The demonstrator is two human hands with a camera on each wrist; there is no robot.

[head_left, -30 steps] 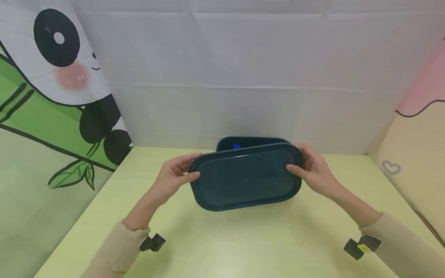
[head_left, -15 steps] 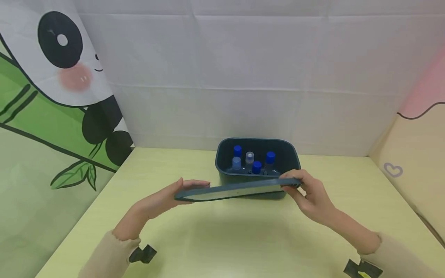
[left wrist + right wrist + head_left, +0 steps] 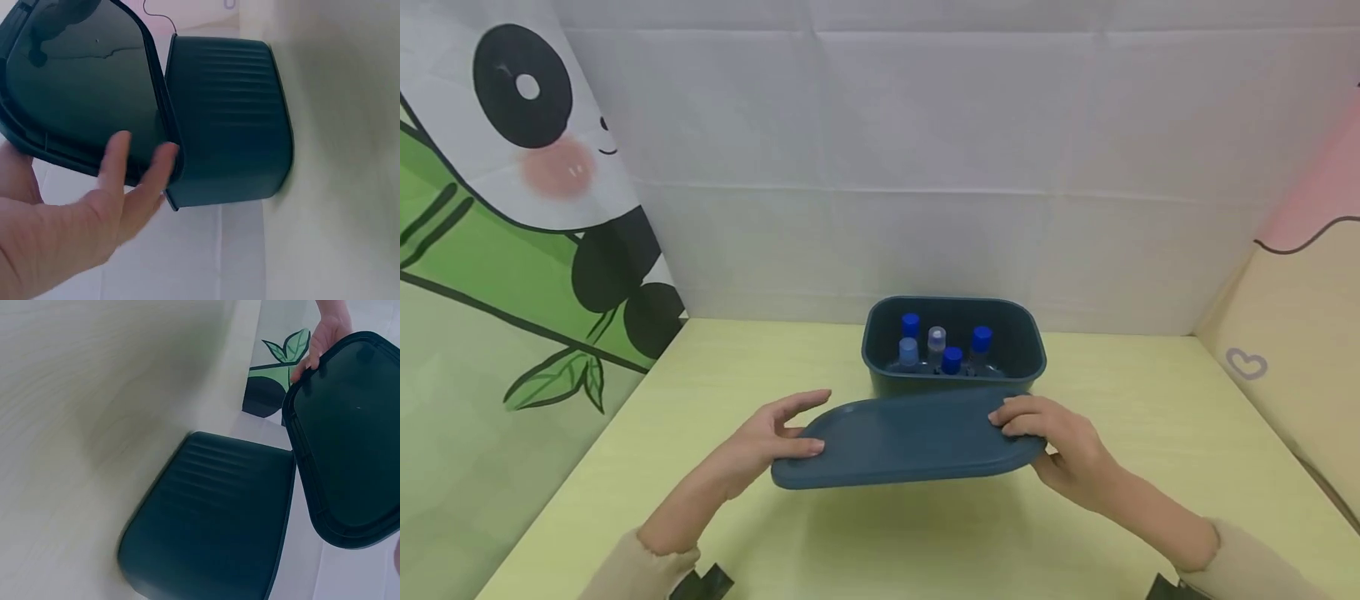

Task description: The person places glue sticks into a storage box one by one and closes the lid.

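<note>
A dark teal lid point(image 3: 917, 437) with rounded ends is held level-ish in the air, its smooth face up. My left hand point(image 3: 756, 446) pinches its left end, thumb on top and some fingers below. At the other end my right hand point(image 3: 1063, 437) grips the lid, fingers over the top and thumb beneath. The left wrist view shows the lid's grooved underside point(image 3: 87, 81) with two left fingertips against it. Just behind the lid stands a matching open bin point(image 3: 1030, 350). Several small bottles stand in it, among them a blue-capped bottle point(image 3: 981, 339) and a clear-capped one point(image 3: 936, 337).
The bin stands on a pale yellow-green table point(image 3: 775, 358) near its back edge, close to a white cloth backdrop point(image 3: 940, 167). Printed cloth with a panda point(image 3: 523, 83) hangs on the left. A beige and pink panel point(image 3: 1300, 333) borders the right side.
The lid has come down and toward me from in front of the bin and turned over, from rimmed side to smooth side. The bottles in the bin have come into view.
</note>
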